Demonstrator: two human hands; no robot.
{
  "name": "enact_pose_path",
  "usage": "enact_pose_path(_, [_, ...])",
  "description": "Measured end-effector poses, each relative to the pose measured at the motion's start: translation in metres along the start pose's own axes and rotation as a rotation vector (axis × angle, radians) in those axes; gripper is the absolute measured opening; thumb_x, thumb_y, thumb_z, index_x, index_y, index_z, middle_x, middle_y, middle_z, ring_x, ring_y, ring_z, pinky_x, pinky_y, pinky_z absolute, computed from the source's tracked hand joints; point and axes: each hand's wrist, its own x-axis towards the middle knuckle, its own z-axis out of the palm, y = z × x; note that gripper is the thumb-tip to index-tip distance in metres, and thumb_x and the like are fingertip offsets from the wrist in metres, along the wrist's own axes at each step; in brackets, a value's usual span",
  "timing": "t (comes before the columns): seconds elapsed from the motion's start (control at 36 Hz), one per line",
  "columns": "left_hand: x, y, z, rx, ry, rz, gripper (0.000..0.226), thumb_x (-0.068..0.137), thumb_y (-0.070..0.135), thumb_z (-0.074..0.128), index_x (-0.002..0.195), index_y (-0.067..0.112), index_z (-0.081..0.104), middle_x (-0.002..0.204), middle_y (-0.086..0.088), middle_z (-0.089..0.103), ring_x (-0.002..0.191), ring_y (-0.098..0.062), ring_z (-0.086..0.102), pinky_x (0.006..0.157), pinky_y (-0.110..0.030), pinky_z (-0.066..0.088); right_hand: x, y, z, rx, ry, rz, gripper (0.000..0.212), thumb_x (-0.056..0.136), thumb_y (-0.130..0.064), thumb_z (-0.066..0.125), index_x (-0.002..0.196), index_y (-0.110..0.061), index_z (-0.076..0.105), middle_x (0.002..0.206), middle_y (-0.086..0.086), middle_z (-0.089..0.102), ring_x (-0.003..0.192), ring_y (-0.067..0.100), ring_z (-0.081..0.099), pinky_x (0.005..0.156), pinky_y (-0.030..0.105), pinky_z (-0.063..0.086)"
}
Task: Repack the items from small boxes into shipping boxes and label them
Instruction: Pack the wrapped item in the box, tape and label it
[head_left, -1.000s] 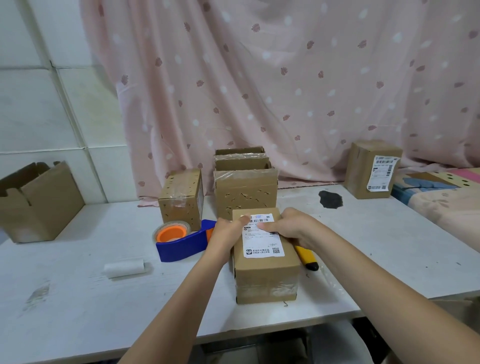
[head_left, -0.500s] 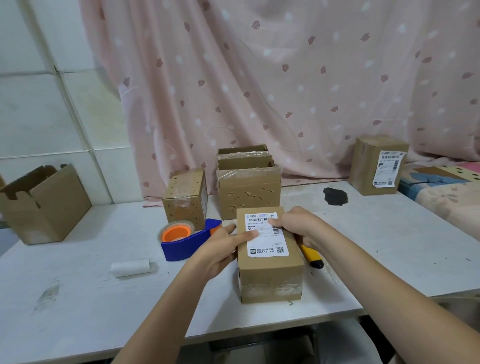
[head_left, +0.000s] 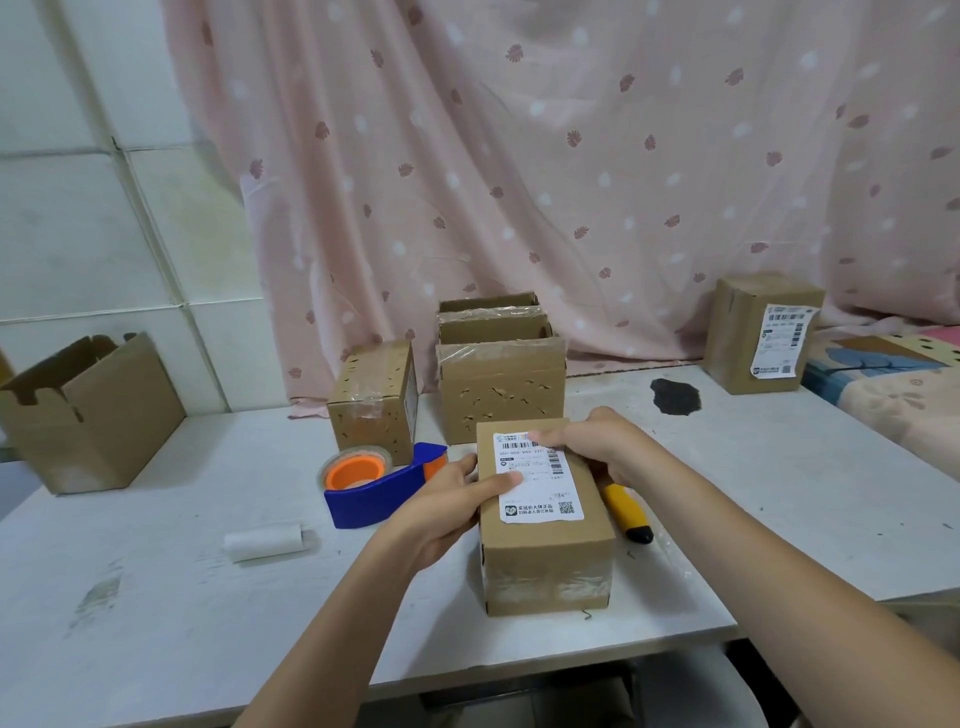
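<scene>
**Q:** Head view: where is the task's box, and in what condition?

**A:** The shipping box (head_left: 543, 519) stands on the white table (head_left: 171, 597), near its front edge, flaps closed and taped along the front face. A white shipping label (head_left: 537, 478) with barcodes and a QR code lies on its top face.

**Q:** State of the left hand?

**A:** The left hand (head_left: 447, 506) is against the box's left side. The thumb lies flat across the label's left edge and the fingers run along the side wall. The fingers are extended, pressing rather than gripping.

**Q:** State of the right hand?

**A:** The right hand (head_left: 602, 447) covers the far right corner of the box. Its fingertips rest flat on the upper part of the label. How the fingers lie on the far side of the box cannot be told from this view.

**Q:** Surrounding items?

**A:** A blue tape dispenser (head_left: 382, 486) with an orange core lies just left of the box. A yellow utility knife (head_left: 626, 512) lies just right of it, partly hidden by the right forearm. Behind stand a perforated small box (head_left: 374, 402) and a row of open boxes (head_left: 498, 371). A second labelled box (head_left: 763, 332) stands at far right. An open carton (head_left: 88, 410) stands at far left. A white roll (head_left: 262, 543) lies on the table's left half. A pink curtain (head_left: 519, 156) hangs behind.
</scene>
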Motion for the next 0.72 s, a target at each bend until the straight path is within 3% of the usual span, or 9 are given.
enact_pose_path(0.14, [0.0, 0.001, -0.003, 0.019, -0.046, 0.003, 0.047, 0.088, 0.009, 0.074, 0.129, 0.021, 0.054, 0.109, -0.001, 0.076, 0.1, -0.017, 0.074, 0.078, -0.026, 0.06, 0.001, 0.004, -0.008, 0.052, -0.009, 0.017, 0.055, 0.082, -0.033, 0.082, 0.12, -0.001, 0.057, 0.086, 0.012, 0.075, 0.063, 0.023, 0.07, 0.045, 0.027, 0.054])
enact_pose_path(0.33, [-0.001, 0.0, -0.006, 0.035, -0.074, 0.0, 0.066, 0.087, 0.007, 0.074, 0.145, 0.017, 0.045, 0.119, -0.005, 0.073, 0.107, -0.02, 0.071, 0.088, -0.032, 0.059, 0.001, 0.003, -0.007, 0.056, -0.023, 0.009, 0.044, 0.087, -0.029, 0.078, 0.115, -0.001, 0.06, 0.086, 0.012, 0.074, 0.065, 0.023, 0.069, 0.052, 0.03, 0.056])
enact_pose_path(0.58, [-0.003, -0.001, -0.007, 0.032, -0.081, -0.004, 0.054, 0.096, 0.007, 0.061, 0.147, 0.015, 0.045, 0.126, -0.005, 0.07, 0.118, -0.021, 0.066, 0.108, -0.041, 0.048, 0.005, 0.007, -0.006, 0.032, -0.02, -0.011, 0.042, 0.091, -0.03, 0.073, 0.118, -0.002, 0.056, 0.088, 0.011, 0.073, 0.067, 0.023, 0.069, 0.053, 0.031, 0.057])
enact_pose_path(0.64, [-0.005, 0.0, -0.004, 0.037, -0.063, 0.005, 0.049, 0.097, 0.011, 0.062, 0.143, 0.014, 0.049, 0.124, -0.004, 0.071, 0.115, -0.02, 0.067, 0.106, -0.039, 0.05, 0.005, 0.007, -0.005, 0.024, -0.012, -0.014, 0.042, 0.091, -0.032, 0.073, 0.117, -0.003, 0.057, 0.084, 0.01, 0.073, 0.067, 0.022, 0.069, 0.057, 0.033, 0.057])
enact_pose_path(0.72, [-0.006, 0.001, 0.008, 0.111, -0.045, 0.024, 0.037, 0.092, 0.022, 0.071, 0.127, 0.021, 0.058, 0.115, 0.001, 0.074, 0.103, -0.014, 0.072, 0.089, -0.028, 0.058, 0.006, 0.008, -0.005, 0.016, -0.008, -0.009, 0.051, 0.088, -0.036, 0.076, 0.122, -0.004, 0.057, 0.083, 0.008, 0.075, 0.07, 0.022, 0.072, 0.055, 0.032, 0.057])
